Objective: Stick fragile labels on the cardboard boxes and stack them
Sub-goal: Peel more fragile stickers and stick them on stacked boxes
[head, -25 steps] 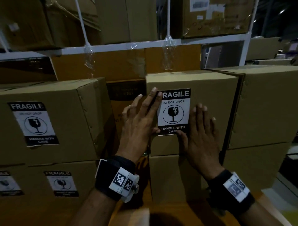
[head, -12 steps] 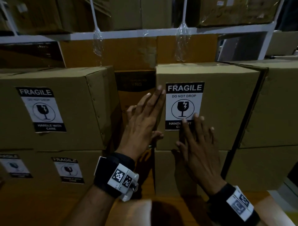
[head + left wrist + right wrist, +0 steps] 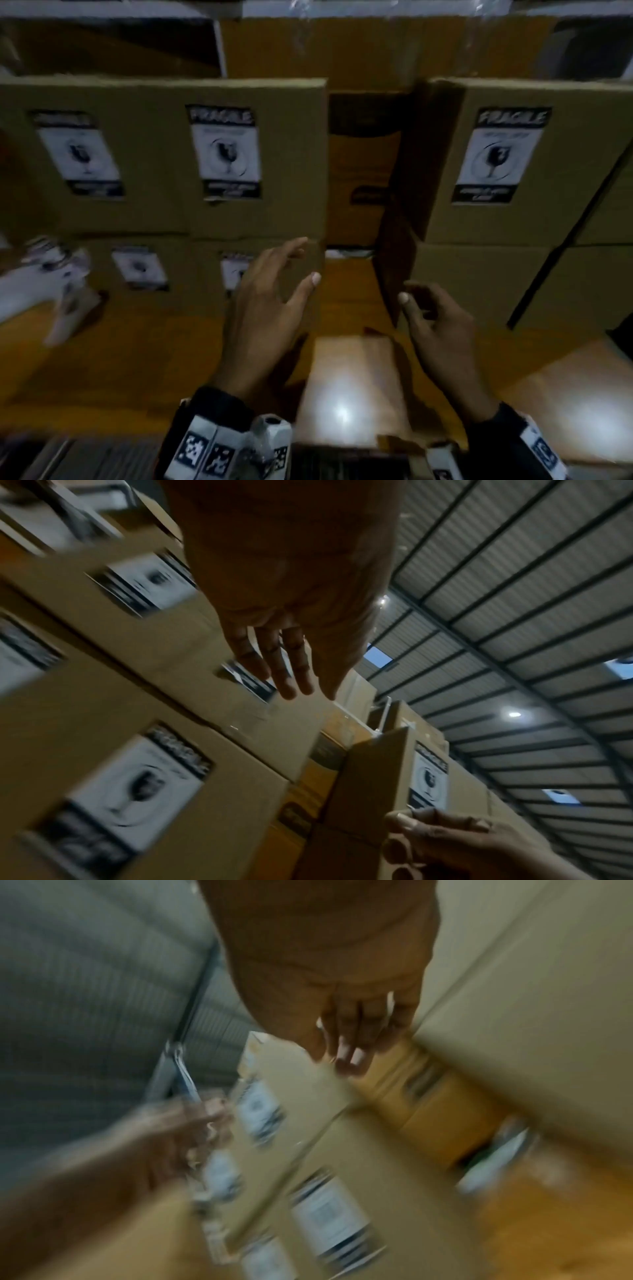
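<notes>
The cardboard box (image 3: 561, 164) at upper right carries a black-and-white fragile label (image 3: 500, 154) on its front. It sits on another plain box (image 3: 479, 284). Both hands hang in the air in front of the gap between the stacks, below that label and touching nothing. My left hand (image 3: 301, 263) has spread, nearly straight fingers (image 3: 294, 680). My right hand (image 3: 416, 301) is loosely curled and empty, near the lower box's left corner. The right wrist view is heavily blurred; the right hand's fingers (image 3: 349, 1047) hold nothing there.
Stacked boxes (image 3: 164, 212) on the left bear several fragile labels (image 3: 224, 154). A blurred white object (image 3: 51, 284) lies at far left. A lit cardboard surface (image 3: 352, 383) sits just below the hands. A darker box (image 3: 363, 178) stands back in the gap.
Both hands have come off the label and box and dropped lower, the right hand's fingers curling. The view has swung left and down, so the labelled box now sits at upper right.
</notes>
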Motion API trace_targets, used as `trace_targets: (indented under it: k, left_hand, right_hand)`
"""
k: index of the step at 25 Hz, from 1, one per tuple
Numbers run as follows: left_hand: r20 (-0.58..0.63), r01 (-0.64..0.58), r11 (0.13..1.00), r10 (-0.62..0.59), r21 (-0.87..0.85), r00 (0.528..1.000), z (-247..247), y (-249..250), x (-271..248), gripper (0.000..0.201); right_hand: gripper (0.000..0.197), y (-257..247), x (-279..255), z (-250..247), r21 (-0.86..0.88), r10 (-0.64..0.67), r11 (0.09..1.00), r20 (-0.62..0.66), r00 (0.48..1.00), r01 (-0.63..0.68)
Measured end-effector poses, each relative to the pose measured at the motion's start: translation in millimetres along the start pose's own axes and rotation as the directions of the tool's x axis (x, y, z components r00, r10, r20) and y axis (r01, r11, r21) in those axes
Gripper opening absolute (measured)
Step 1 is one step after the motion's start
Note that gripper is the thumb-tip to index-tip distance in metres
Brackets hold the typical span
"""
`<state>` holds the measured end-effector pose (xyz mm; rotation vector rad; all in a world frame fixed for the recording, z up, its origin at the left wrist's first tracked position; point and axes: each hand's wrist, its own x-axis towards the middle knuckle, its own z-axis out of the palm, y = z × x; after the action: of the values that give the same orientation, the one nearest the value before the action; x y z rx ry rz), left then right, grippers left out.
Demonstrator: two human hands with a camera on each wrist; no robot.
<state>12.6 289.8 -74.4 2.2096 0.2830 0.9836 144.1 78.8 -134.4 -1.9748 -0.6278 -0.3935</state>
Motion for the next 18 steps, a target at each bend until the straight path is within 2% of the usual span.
trace_targets:
  k: [1, 3, 5, 7, 12, 15, 16, 18]
  left_hand:
    - [-0.015, 0.071, 0.997, -0.071, -0.023, 0.997, -32, -17, -24, 0.041]
    - [-0.036, 0.191, 0.981, -0.192, -0.028, 0.981, -88, -49, -68, 0.029]
    - [-0.066, 0.309, 0.951, -0.309, -0.010, 0.949, -139, -81, -109, 0.023]
    - [-0.126, 0.408, 0.913, -0.406, -0.017, 0.905, -181, -117, -149, 0.023]
    - [-0.372, 0.640, 0.768, -0.605, -0.039, 0.704, -268, -215, -242, 0.018]
    - [-0.447, 0.739, 0.671, -0.680, -0.061, 0.581, -309, -271, -281, 0.019]
    - [-0.463, 0.755, 0.654, -0.685, -0.047, 0.563, -323, -292, -286, 0.020]
    - [-0.478, 0.774, 0.634, -0.677, 0.008, 0.560, -350, -333, -285, 0.022]
  right_hand:
    - [0.016, -26, -22, 21, 0.088, 0.016, 0.996, 0.099, 0.995, -0.025]
    - [0.010, -70, -64, 64, 0.169, -0.040, 0.986, 0.282, 0.959, -0.009]
    - [0.011, -107, -100, 109, 0.200, -0.100, 0.980, 0.448, 0.888, 0.010]
    - [0.013, -130, -135, 154, 0.217, -0.131, 0.976, 0.558, 0.820, 0.008]
    - [0.025, -165, -193, 272, 0.188, -0.296, 0.955, 0.567, 0.769, 0.229]
    - [0.028, -187, -210, 347, 0.110, -0.337, 0.930, 0.632, 0.698, 0.350]
    - [0.029, -193, -212, 376, 0.103, -0.327, 0.933, 0.645, 0.691, 0.346]
    - [0.029, -208, -209, 428, 0.144, -0.340, 0.932, 0.660, 0.669, 0.332]
